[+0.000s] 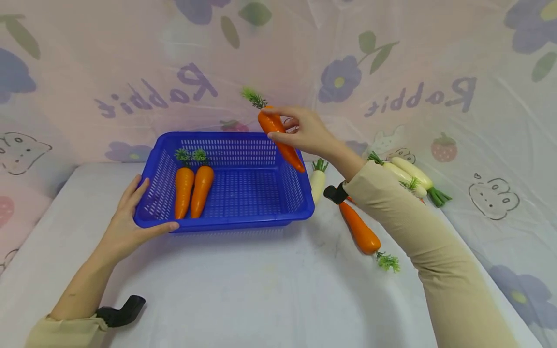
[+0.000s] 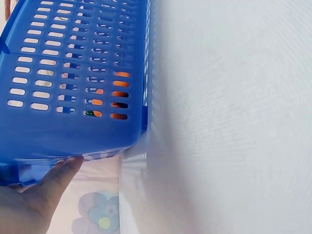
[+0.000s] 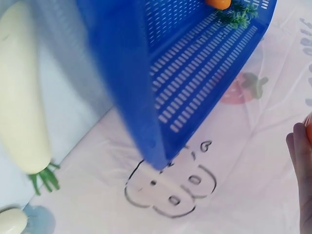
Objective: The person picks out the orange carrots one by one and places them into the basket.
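In the head view, my right hand (image 1: pixel 306 130) pinches an orange carrot (image 1: pixel 271 123) between thumb and fingers, above the right part of a blue plastic basket (image 1: pixel 230 223). Its green leafy top points up and left, its tip down and right. My left hand (image 1: pixel 126 224) holds the basket's near left corner, thumb along the front rim and fingers at the left side. Inside the basket, two carrots (image 1: pixel 202 191) lie side by side at the left. The left wrist view shows the left thumb (image 2: pixel 61 178) against the basket's edge. Only part of the right hand (image 3: pixel 303 165) shows in the right wrist view.
Right of the basket lies a white radish (image 1: pixel 317 183). Another carrot (image 1: pixel 361 232) rests on the white table (image 1: pixel 243 285), partly beneath the right forearm. Several white radishes (image 1: pixel 409 171) are heaped at the far right. A printed sheet (image 1: pixel 278 58) hangs behind the table.
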`<state>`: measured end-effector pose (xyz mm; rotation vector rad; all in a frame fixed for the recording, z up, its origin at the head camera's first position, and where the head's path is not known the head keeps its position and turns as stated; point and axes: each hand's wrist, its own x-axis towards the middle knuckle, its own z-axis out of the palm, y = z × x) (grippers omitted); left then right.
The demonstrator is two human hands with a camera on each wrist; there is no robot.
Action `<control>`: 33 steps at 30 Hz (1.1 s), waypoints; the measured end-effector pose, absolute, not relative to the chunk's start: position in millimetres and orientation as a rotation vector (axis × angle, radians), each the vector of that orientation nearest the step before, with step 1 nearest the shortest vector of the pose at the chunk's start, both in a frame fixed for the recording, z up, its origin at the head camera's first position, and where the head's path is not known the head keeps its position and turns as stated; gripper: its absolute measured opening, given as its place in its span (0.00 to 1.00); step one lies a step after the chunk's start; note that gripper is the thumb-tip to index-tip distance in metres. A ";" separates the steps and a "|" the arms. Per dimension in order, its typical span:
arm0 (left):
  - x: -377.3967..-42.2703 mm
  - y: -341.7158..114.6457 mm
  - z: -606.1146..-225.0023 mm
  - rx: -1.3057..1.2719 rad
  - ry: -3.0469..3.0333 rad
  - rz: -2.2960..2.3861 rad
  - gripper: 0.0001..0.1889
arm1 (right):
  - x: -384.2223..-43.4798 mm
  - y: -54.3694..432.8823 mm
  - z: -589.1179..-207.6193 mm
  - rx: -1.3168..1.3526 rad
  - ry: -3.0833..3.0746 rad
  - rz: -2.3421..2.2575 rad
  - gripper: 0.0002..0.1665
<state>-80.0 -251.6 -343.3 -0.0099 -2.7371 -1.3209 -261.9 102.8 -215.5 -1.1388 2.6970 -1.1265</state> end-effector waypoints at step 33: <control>-81.5 -250.9 -341.7 0.010 -2.740 -1.322 0.59 | -281.2 28.0 -248.1 -1.212 2.590 -1.111 0.29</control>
